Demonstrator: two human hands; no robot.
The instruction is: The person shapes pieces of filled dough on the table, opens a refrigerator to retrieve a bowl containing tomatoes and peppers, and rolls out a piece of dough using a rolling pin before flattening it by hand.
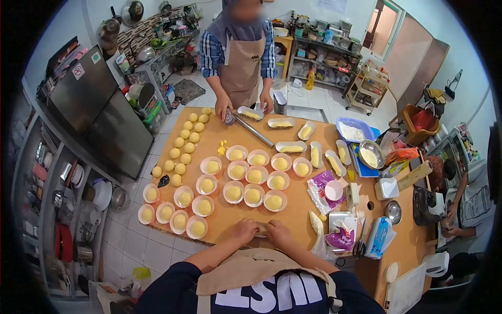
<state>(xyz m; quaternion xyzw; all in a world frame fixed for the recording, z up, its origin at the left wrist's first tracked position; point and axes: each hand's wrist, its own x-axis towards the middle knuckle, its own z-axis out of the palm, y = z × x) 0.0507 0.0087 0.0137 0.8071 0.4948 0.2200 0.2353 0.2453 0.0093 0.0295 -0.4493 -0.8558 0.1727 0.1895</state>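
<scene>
My left hand [246, 230] and my right hand [278, 234] are close together at the near edge of the wooden table [308, 204]. The fingers of both curl around something small and pale between them, too hidden to name. Just beyond them stand several round white paper cups, each with a pale yellow dough ball; the nearest are a cup at front left [197, 229] and one ahead [273, 203]. Loose dough balls [180, 168] lie in rows along the table's left side. Small yellow scraps [223, 146] sit behind the cups.
Across the table, a co-worker in an apron [241, 73] has hands near a metal rolling pin [254, 131] and oblong paper cups [291, 147]. At right are a flour basin [351, 130], metal bowl [371, 154], piping bag [317, 227], scissors [360, 246] and tissue pack [378, 238]. Another person works at far right.
</scene>
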